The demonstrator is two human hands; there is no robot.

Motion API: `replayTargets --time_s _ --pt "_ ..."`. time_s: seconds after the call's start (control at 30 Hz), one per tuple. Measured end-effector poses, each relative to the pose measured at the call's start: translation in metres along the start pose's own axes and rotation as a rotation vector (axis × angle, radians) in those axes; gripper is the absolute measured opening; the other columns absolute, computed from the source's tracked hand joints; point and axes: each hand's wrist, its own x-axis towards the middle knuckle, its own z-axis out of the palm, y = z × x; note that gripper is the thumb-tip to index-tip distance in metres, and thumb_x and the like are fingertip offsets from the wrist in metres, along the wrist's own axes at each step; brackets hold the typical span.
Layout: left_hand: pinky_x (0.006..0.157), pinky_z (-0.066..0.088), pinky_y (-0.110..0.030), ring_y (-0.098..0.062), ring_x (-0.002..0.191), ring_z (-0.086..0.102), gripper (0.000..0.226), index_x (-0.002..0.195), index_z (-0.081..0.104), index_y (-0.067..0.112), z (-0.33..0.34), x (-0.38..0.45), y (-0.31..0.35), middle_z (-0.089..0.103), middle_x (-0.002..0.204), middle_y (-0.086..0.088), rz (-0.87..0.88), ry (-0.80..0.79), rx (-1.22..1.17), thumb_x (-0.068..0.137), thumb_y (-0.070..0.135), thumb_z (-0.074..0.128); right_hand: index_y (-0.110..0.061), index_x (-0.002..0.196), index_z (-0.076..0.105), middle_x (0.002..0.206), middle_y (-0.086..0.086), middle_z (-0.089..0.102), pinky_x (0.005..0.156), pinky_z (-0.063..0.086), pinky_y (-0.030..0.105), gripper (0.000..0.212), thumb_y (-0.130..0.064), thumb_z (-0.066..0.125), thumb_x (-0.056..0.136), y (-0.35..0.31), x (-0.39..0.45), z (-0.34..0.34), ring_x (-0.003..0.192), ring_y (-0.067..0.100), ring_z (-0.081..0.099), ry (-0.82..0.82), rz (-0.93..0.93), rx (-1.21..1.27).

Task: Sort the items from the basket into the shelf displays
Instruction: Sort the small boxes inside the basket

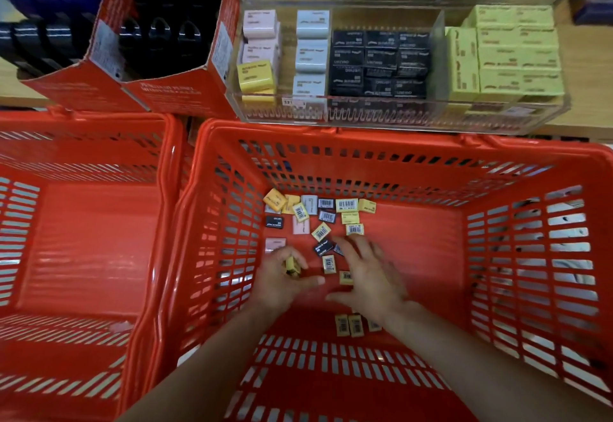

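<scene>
Hands deep in the red basket

Both hands reach down into the basket (365,136). The left hand (285,277) curls round a small yellow packet (292,265). The right hand (368,275) hovers flat, fingers spread, holding nothing. Loose packets (326,216), yellow, black and pink, lie scattered across the basket floor. The clear shelf tray (398,116) just beyond holds sorted stacks.

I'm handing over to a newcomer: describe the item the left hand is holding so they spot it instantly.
Look in the right-hand red basket, near its floor. The left hand grips a small yellow packet, the only packet lifted off the floor; the others lie loose.
</scene>
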Motion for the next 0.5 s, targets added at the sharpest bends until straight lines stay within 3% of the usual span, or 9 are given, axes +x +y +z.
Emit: replayTargets --time_s 0.1,0.2,0.3,0.4,0.5 --pt "0.066 0.042 -0.02 -0.008 0.071 0.053 0.037 0.072 0.058 0.016 0.003 0.002 0.0 0.061 0.079 0.005 0.055 0.093 0.095 0.06 0.004 0.092 -0.031 0.15 0.015 0.15 0.005 0.02 0.099 0.044 0.045 0.097 -0.067 0.066 0.075 -0.016 0.011 0.012 0.132 0.029 0.031 0.044 0.044 -0.176" --pt "0.072 0.044 -0.026 -0.014 0.076 0.056 0.034 0.073 0.06 0.014 0.002 0.001 -0.002 0.062 0.081 0.001 0.098 0.144 0.158 0.062 0.006 0.091 -0.035 0.151 0.004 0.148 0.006 0.019 0.084 0.051 0.04 0.103 -0.067 0.066 0.075 -0.026 0.018 0.022 0.128 0.031 0.031 0.07 0.046 -0.236" --pt "0.076 0.048 -0.033 -0.02 0.079 0.059 0.032 0.073 0.06 0.013 0.0 0.0 -0.002 0.065 0.083 -0.003 0.06 0.18 0.147 0.064 0.005 0.09 -0.044 0.147 0.01 0.154 0.006 0.005 0.078 0.055 0.037 0.083 -0.049 0.066 0.085 -0.031 0.026 0.022 0.135 0.035 0.02 0.0 -0.009 -0.271" --pt "0.066 0.045 -0.019 -0.015 0.075 0.057 0.031 0.071 0.059 0.017 -0.004 0.002 -0.004 0.064 0.082 -0.001 -0.017 0.194 0.129 0.067 0.005 0.088 -0.038 0.142 0.027 0.155 0.006 0.009 0.087 0.055 0.039 0.063 -0.018 0.061 0.093 -0.026 0.029 0.016 0.135 0.04 0.019 -0.049 -0.087 -0.293" --pt "0.051 0.041 -0.007 -0.001 0.06 0.058 0.033 0.069 0.058 0.017 -0.006 0.0 0.002 0.062 0.072 0.004 -0.023 0.215 0.08 0.068 0.002 0.087 -0.034 0.137 0.034 0.149 0.004 0.017 0.092 0.052 0.04 0.063 -0.008 0.063 0.088 -0.009 0.025 0.008 0.132 0.039 0.023 -0.047 -0.138 -0.259"
